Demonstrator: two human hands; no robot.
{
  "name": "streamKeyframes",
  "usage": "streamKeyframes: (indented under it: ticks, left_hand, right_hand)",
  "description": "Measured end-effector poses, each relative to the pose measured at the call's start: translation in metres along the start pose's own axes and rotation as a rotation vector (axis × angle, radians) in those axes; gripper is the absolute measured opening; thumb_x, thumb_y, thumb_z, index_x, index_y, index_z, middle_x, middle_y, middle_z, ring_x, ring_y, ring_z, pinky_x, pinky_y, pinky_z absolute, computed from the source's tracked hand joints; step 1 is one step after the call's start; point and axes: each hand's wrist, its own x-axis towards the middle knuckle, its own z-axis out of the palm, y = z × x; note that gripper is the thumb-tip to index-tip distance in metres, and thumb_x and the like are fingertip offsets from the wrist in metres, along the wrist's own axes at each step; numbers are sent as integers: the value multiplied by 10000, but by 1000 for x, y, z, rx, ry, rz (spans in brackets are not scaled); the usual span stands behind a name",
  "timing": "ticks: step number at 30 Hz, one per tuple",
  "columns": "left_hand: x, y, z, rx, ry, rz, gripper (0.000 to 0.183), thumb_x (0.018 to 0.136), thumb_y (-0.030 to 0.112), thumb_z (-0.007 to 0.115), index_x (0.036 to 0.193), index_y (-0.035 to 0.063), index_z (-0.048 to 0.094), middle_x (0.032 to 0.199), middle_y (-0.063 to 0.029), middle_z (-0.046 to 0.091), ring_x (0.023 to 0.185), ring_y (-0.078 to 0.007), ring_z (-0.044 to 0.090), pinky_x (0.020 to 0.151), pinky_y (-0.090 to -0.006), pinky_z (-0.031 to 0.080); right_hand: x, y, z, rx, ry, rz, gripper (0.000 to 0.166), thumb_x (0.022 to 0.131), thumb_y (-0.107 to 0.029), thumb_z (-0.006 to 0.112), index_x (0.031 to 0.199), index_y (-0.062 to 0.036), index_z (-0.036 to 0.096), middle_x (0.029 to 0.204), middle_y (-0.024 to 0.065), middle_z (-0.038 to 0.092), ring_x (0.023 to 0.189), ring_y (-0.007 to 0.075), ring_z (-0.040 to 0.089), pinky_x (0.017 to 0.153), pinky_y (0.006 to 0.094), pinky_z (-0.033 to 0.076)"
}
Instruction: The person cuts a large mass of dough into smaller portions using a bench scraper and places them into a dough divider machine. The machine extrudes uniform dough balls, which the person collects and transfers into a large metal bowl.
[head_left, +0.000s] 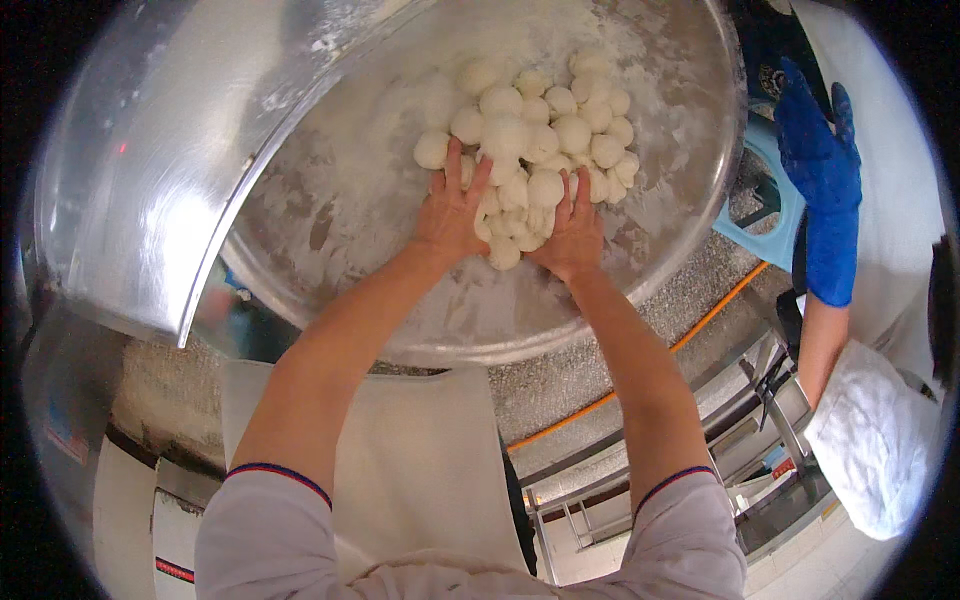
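Observation:
A heap of floured dough balls (574, 135) lies in a large round metal pan (337, 172), whose floor is dusted with flour. My left hand (450, 214) rests against the heap's left side, fingers spread over the nearer balls. On the opposite side my right hand (574, 232) presses in with its fingers apart. Smaller dough pieces (510, 225) are crowded between my two palms, and one ball (504, 253) sits at the near edge between my thumbs. Parts of the balls under my fingers are hidden.
A curved shiny metal panel (172, 135) overhangs the pan's left side. To the right stands a person with a blue rubber glove (825, 172), near a light-blue plastic stool (772, 202). An orange hose (705, 319) runs along the speckled floor (555, 409).

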Motion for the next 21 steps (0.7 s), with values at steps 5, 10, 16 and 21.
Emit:
streamKeyframes:
  ticks: [5,10,16,21]
  left_hand:
    - [31,11,6,-102,64,-19,1134,439,227,843,1398,227,236,1402,-211,151,1172,-432,363,876,-448,482]
    - [45,26,1,-201,90,3,1060,475,167,806,1386,229,268,1346,-201,255,1170,-427,395,883,-452,470]
    - [48,22,-10,-552,75,-32,998,491,166,780,1376,194,320,1333,-222,334,1222,-385,384,969,-419,405]
    - [24,13,-23,-640,-169,-13,1004,489,187,783,1380,181,322,1378,-235,314,1279,-386,324,1028,-404,338]
  right_hand:
    - [39,20,-9,118,-124,-46,1174,477,-406,830,1418,-170,170,1425,144,179,1105,351,498,890,416,462]
    - [60,42,-15,360,-127,-110,1130,449,-351,844,1395,-172,252,1369,120,301,1155,339,468,917,424,448]
    - [78,50,-19,815,-381,174,1061,433,-164,827,1367,-108,325,1349,102,413,1228,253,422,994,339,383]
    - [23,18,-39,849,-375,306,1016,456,-166,818,1355,-93,350,1294,100,476,1200,253,457,986,347,391]
